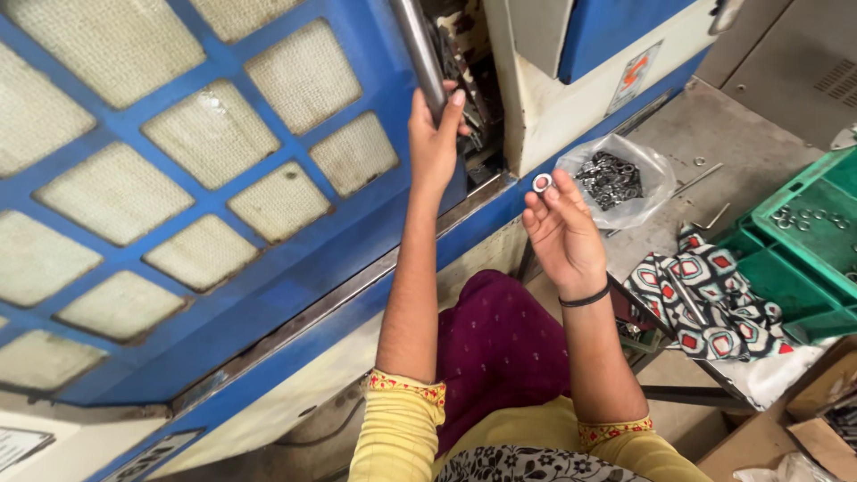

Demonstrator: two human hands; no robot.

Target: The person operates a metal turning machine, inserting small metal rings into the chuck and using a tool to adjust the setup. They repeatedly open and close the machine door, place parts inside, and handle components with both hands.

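At twelve o'clock, the polished steel door handle (421, 54) is gripped by the left hand (435, 134). A small silver metal ring (542, 183) is pinched by the right hand (562, 234), at two o'clock from the left. The ring could probably be dropped if that light fingertip pinch slackened.

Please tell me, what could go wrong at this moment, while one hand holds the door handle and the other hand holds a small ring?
1. The right hand pinches the ring only at the fingertips, so it may slip and fall out of sight.
2. The left hand grips the metal handle of the blue door beside the machine opening; fingers might get pinched there.
3. The open plastic bag of metal parts sits close by and could spill if bumped.
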